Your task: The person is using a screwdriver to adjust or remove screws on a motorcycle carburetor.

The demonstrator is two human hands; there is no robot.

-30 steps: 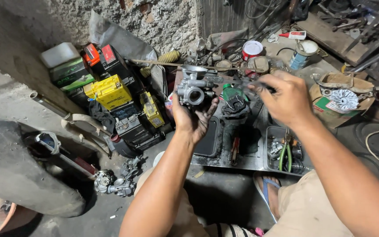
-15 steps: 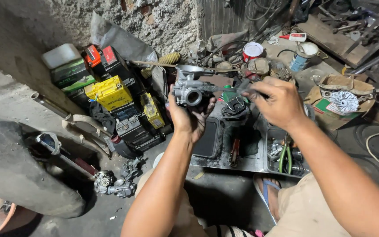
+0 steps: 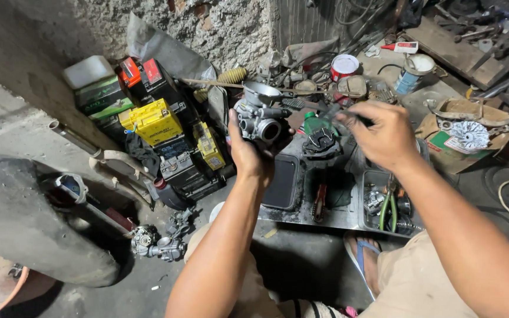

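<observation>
The metal tray (image 3: 337, 215) lay on the dark floor, with a stack of yellow, green and black batteries (image 3: 154, 123) beside it against the rough wall. Above the tray's near-left part, the carburettor (image 3: 260, 118) was held up in the air, a cast-metal body with a round throat facing the camera and a bowl-shaped cap on top. It looked dense and rigid for its bulk, probably oily, with thin levers and ports that seemed easy to bend; the solid middle of the body appeared the safest place to grip. The left hand (image 3: 248, 154) was clamped on it from below and behind, thumb up along the side next to the batteries, fingers wrapped under the throat. The right hand (image 3: 384, 134) hovered just beside it, fingers pinched together on a thin dark tool (image 3: 328, 110) whose tip pointed at the carburettor. A second small engine part (image 3: 157, 244) lay on the floor, well apart
</observation>
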